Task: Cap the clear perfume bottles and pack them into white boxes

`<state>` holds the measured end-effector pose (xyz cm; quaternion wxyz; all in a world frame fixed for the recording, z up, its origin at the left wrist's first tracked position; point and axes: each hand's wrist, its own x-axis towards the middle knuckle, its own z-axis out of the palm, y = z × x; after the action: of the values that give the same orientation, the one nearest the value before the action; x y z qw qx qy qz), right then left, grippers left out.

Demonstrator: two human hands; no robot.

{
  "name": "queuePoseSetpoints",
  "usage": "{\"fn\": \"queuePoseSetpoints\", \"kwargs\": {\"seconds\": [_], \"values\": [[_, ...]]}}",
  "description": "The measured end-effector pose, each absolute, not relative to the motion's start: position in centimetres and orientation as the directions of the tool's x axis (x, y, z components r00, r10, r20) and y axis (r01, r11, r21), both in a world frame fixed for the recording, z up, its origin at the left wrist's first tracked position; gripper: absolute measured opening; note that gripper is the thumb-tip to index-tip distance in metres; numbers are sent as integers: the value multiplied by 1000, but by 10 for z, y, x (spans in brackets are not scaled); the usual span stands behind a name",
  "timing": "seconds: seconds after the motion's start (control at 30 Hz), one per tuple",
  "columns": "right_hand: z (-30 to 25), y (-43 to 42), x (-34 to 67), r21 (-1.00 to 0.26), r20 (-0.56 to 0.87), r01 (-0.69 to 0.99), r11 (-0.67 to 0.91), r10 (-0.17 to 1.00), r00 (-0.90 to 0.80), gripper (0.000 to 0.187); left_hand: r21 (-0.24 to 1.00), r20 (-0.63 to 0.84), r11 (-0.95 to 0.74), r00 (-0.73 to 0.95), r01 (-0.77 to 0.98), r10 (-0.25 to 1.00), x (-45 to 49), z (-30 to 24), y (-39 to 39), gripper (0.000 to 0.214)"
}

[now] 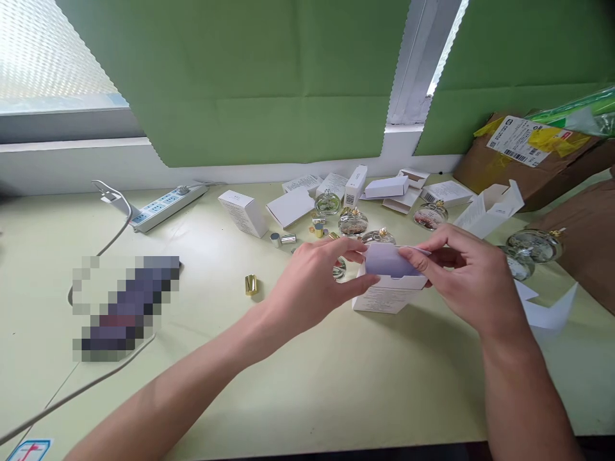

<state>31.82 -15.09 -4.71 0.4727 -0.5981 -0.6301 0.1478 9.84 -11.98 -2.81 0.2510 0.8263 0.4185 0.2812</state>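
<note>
At the far left of the frame a white cable [108, 246] loops across the pale green table [288, 390], and a power strip [166, 206] lies in the upper left near the window sill. Right of it, a gold cap [250, 284] stands alone on the table, with an upright white box [243, 213] above it.

Your left hand [317, 285] reaches in from the lower left. Its thumb and fingers pinch the left edge of the small white carton [390, 288], which sits on the table just right of the frame's centre. The carton's top flap [387, 259] is raised and bent over the opening.

Your right hand [466, 282] comes in from the lower right and grips the carton's right side, its fingertips closed on the flap. So both hands are clamped on the same carton, close together but not touching.

Behind them, round glass bottles [353, 223] and more white cartons [387, 187] lie scattered. A brown cardboard parcel [528, 173] fills the upper right.
</note>
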Motion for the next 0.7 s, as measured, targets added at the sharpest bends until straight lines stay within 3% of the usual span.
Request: {"fn": "queuePoseSetpoints", "kwargs": {"seconds": [0.17, 0.5, 0.7], "values": [[-50, -149, 323, -793, 403, 545, 271, 905, 137, 20, 544, 340, -606, 507, 580, 792, 98, -27, -123, 22], [-53, -145, 331, -872, 348, 388, 299, 936, 62, 16, 579, 349, -662, 589, 477, 729, 95, -24, -119, 20], [-51, -149, 328, -849, 409, 366, 380, 913, 0, 10, 603, 393, -680, 586, 417, 708, 94, -28, -114, 13]]}}
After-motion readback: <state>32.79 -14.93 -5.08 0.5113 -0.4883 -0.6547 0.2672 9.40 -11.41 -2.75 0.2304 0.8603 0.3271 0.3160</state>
